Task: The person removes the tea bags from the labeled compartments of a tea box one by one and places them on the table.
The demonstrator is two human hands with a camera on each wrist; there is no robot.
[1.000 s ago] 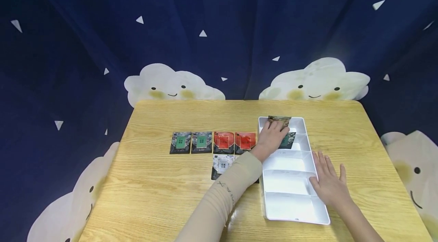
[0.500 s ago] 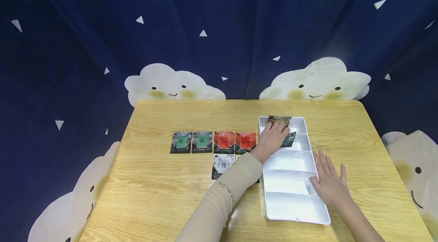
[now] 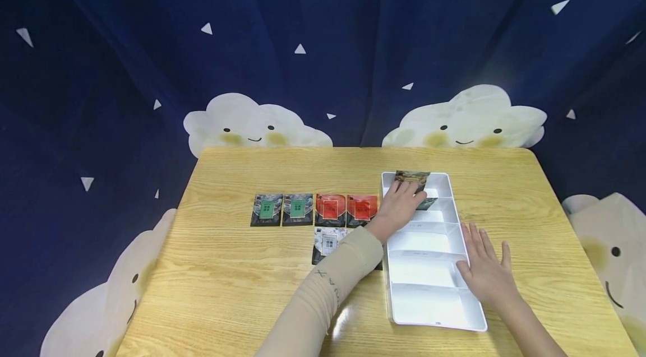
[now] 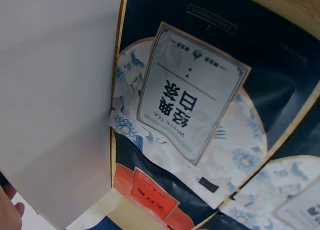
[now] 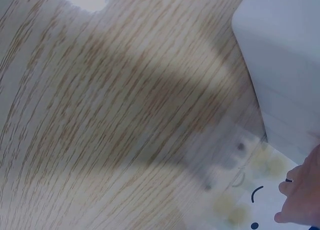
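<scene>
A white compartment box (image 3: 431,305) lies lengthwise on the table. My left hand (image 3: 400,205) reaches over its left wall to the far compartments, fingers resting on the front of a brown-and-dark tea sachet (image 3: 411,176) that leans at the far end. A second dark sachet with green (image 3: 428,203) shows partly beyond my thumb; the rest is hidden. My right hand (image 3: 485,268) lies with straight fingers along the box's right wall, touching it. In the right wrist view, fingers of the right hand (image 5: 305,192) show below the box wall (image 5: 285,64).
Left of the box lie two green-labelled sachets (image 3: 266,210), two red-labelled sachets (image 3: 330,210) and, nearer, a white tea sachet (image 3: 328,245); my left sleeve hides part of that row. In the left wrist view the white tea sachet (image 4: 190,94) lies against the box wall (image 4: 60,89).
My left hand has shifted slightly toward me and left, showing more of the brown sachet. Less of the green sachet shows now. My right hand stays in place.
</scene>
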